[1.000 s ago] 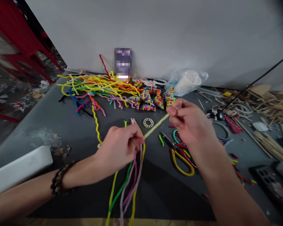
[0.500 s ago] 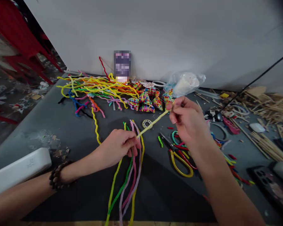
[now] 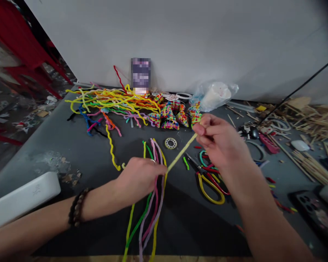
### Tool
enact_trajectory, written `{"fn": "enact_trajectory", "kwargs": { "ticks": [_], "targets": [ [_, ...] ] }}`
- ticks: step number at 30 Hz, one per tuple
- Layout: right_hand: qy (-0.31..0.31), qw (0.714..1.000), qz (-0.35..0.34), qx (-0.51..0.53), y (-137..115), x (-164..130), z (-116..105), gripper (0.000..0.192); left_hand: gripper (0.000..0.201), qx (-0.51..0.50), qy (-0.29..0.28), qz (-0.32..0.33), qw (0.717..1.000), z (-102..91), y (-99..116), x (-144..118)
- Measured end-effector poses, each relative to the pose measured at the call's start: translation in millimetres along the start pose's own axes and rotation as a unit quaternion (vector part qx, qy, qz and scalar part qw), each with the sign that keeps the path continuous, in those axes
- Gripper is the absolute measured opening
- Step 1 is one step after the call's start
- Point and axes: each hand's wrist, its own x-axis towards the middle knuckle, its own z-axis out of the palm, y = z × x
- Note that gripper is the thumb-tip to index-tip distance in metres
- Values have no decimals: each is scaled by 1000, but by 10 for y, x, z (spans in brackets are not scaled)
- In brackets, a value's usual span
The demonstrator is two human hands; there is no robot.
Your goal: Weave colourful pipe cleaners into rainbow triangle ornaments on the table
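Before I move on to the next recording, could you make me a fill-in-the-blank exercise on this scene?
1. The strand stretched between the left hand and the right hand is pale ____.
2. The bracelet is on the ____ wrist.
3. The scissors lie nearer the ____ hand.
4. The chair is ____.

Missing words: yellow; left; right; red.

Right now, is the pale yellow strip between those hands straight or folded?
Straight: the visible part of the pale yellow strip runs without a fold from the left hand to the right hand.
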Motion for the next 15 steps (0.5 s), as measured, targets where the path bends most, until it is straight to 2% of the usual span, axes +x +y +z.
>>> {"fn": "enact_trajectory", "kwargs": {
  "ticks": [2, 5, 9, 12, 15],
  "targets": [
    [-2, 1000, 27, -7, 90, 119, -51, 21, 45, -65, -4, 36, 997, 54, 131, -72],
    [-10, 1000, 23, -4, 124, 182, -88, 21, 42, -126, 1, 19, 992, 31, 180, -104],
    [9, 999, -40, -10, -18, -3, -24, 21, 33, -148, 15, -75, 986, -128, -83, 48],
    [49, 994, -101, -7, -95, -255, 145, 20, 29, -222, 0, -131, 966, -237, -357, 204],
    [22, 993, -112, -23, -89, -446, 323, 20, 29, -228, -5, -149, 962, -269, -501, 271]
  ]
}}
